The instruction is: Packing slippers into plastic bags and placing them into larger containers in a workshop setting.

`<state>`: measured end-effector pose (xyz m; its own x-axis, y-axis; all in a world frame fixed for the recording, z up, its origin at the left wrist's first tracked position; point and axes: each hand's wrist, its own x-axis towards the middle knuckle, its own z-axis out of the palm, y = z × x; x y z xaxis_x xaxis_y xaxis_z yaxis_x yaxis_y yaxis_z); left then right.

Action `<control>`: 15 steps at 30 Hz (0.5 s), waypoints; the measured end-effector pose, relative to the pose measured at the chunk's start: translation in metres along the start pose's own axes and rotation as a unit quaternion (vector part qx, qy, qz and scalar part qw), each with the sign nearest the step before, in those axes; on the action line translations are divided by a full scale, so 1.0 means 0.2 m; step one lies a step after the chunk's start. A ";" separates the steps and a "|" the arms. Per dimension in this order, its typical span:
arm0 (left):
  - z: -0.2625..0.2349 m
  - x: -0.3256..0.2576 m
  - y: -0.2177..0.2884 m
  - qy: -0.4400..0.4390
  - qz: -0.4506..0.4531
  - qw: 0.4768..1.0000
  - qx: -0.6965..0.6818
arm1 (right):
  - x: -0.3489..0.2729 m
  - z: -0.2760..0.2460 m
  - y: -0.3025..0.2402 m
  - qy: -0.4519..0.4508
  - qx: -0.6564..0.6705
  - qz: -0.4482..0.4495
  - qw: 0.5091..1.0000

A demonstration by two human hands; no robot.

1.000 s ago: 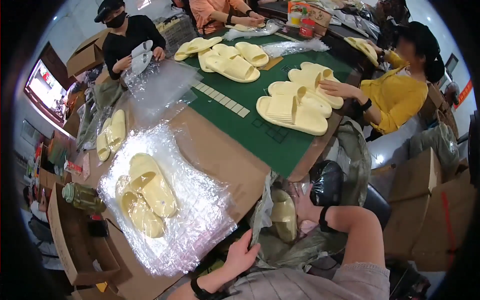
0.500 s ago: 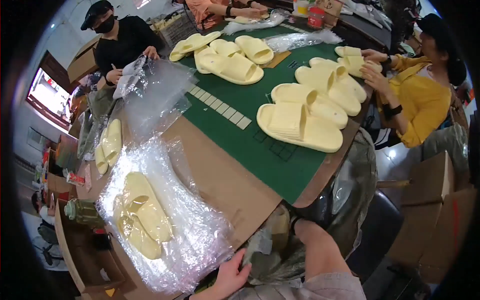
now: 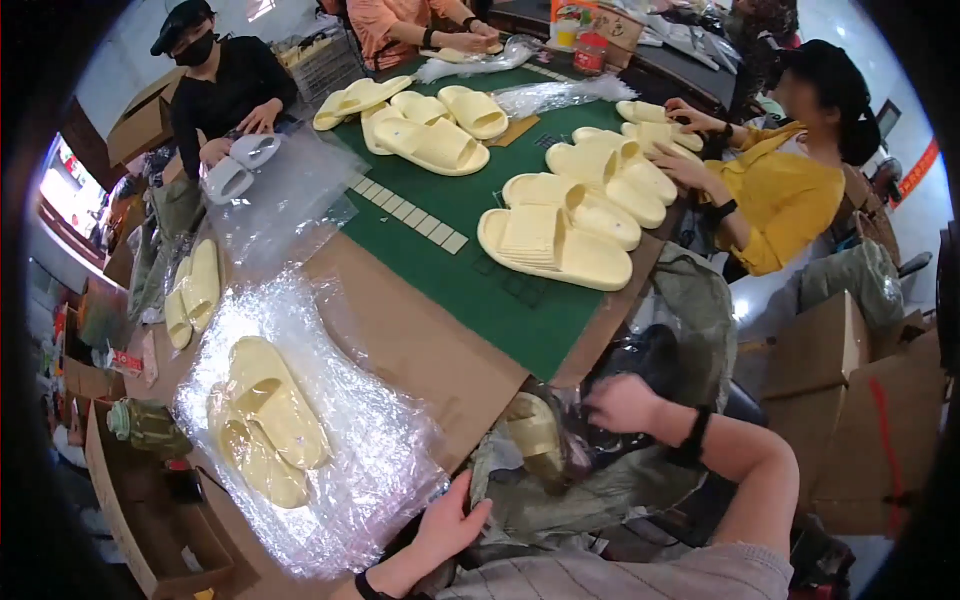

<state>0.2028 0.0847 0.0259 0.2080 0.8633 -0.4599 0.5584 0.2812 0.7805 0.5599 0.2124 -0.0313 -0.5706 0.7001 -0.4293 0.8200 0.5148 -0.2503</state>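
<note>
My left hand (image 3: 448, 522) is at the table's near edge, its fingers closed on the rim of a grey-green woven sack (image 3: 640, 495). Over the sack's mouth, my right hand (image 3: 622, 404) has curled fingers at clear plastic; whatever they hold is hard to make out. Beside it in the sack lies a yellow slipper (image 3: 537, 440) in clear wrapping, with dark shapes behind. To the left of my hands, a bagged pair of pale yellow slippers (image 3: 270, 415) rests on a stack of clear plastic bags (image 3: 370, 470).
Several loose yellow slippers (image 3: 555, 248) stand on the green mat (image 3: 430, 290), near a row of white labels (image 3: 405, 212). A person in black (image 3: 230, 85) handles white slippers (image 3: 230, 180); one in yellow (image 3: 780, 200) touches slippers at right. Cardboard boxes (image 3: 815, 350) stand at right.
My right hand has come up out of the sack into sight, and the sack's mouth has opened wider, showing the wrapped slipper. The person in black has lowered the white slippers. The view has shifted right.
</note>
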 end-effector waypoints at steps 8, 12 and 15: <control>0.11 -0.06 0.34 -0.022 0.429 0.860 0.275 | -0.49 -0.05 0.69 0.405 0.056 0.542 0.735; 0.43 0.18 0.23 -0.194 0.392 0.855 0.280 | -0.63 0.50 1.19 0.152 0.508 0.509 0.678; 0.62 0.30 0.09 -0.314 0.251 0.872 0.280 | -0.62 0.71 1.22 0.142 0.451 0.557 0.683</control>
<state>0.3258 0.0899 -0.0398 0.8394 0.3701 -0.3979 0.5384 -0.4670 0.7014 0.8367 0.1807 -0.1626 0.5502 0.5423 -0.6349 0.3741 -0.8399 -0.3932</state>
